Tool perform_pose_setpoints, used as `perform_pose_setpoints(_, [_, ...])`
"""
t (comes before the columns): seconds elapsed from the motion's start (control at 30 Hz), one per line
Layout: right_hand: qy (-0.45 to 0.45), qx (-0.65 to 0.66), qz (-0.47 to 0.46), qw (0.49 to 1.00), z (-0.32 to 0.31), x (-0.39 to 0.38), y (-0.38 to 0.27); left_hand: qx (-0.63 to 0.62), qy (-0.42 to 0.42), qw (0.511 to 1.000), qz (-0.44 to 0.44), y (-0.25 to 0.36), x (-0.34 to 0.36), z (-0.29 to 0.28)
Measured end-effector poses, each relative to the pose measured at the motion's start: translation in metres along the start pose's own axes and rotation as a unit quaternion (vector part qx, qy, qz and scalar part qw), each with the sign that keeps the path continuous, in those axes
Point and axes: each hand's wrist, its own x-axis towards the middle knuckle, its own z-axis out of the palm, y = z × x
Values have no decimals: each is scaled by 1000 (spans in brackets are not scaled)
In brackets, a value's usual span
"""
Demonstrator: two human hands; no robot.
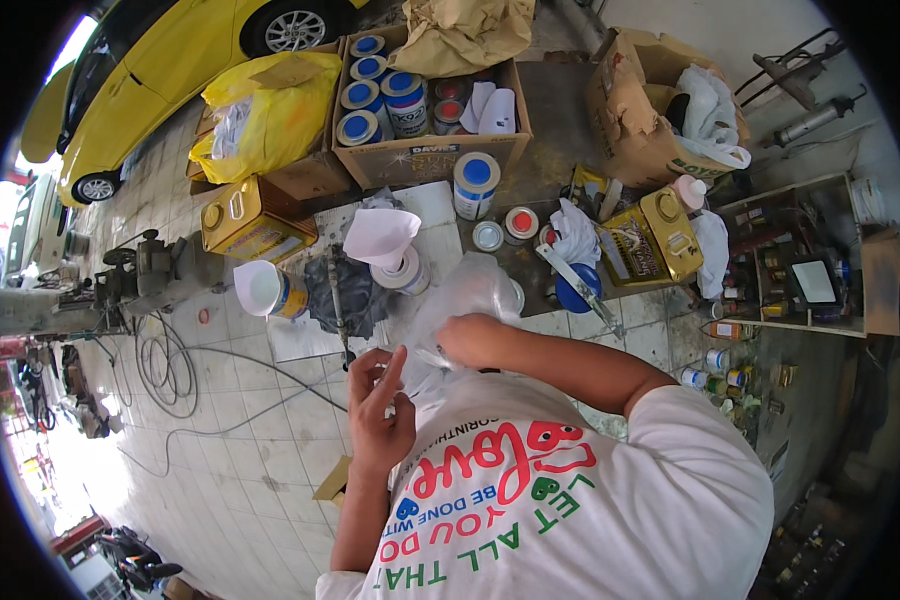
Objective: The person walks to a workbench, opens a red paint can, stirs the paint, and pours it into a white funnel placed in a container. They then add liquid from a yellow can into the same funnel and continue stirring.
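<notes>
My right hand (462,340) is closed on a crumpled clear plastic bag (467,283) at the near edge of the table, with its fingertips partly hidden. My left hand (378,410) is raised left of it, index finger extended and other fingers loosely bent, holding nothing visible. Near it lie a slim metal rod (339,310) and dark grey crumpled material (365,305) on pale sheeting. A white can with a paper cone (395,245) stands behind, and another paper-topped can (270,293) stands to the left.
A box of cans (425,150), a yellow bag (265,105), metal tins (248,235), small cans (488,236) and a torn carton (625,110) crowd the table. A machine (150,270) with hoses is left, a shelf unit (840,315) right, and a yellow car (145,70) beyond.
</notes>
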Motion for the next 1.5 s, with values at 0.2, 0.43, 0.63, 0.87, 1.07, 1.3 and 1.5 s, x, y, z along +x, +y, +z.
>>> perform_pose_setpoints(0.2, [15, -68, 16, 997, 53, 45, -12, -25, -32, 999, 22, 1, -6, 8])
perform_pose_setpoints(0.43, [16, -17, 77, 997, 77, 56, -18, -27, -45, 997, 48, -9, -8, 5])
perform_pose_setpoints(0.63, [126, 50, 123, 983, 99, 60, -8, -28, -26, 999, 21, -18, -18, -4])
perform_pose_setpoints(0.87, [63, 117, 31, 991, 103, 48, 6, -37, -36, 998, 22, -25, -25, -7])
perform_pose_setpoints(1.07, [242, 81, -111, 961, 135, 45, 15, -43, -36, 998, 13, -28, -29, -5])
perform_pose_setpoints(1.3, [-48, 161, 4, 986, 161, 61, 31, -39, -39, 998, 17, -29, -29, -4])
perform_pose_setpoints(1.5, [41, 48, -56, 996, 167, 62, 36, -62, -32, 998, 3, -27, -29, -1])
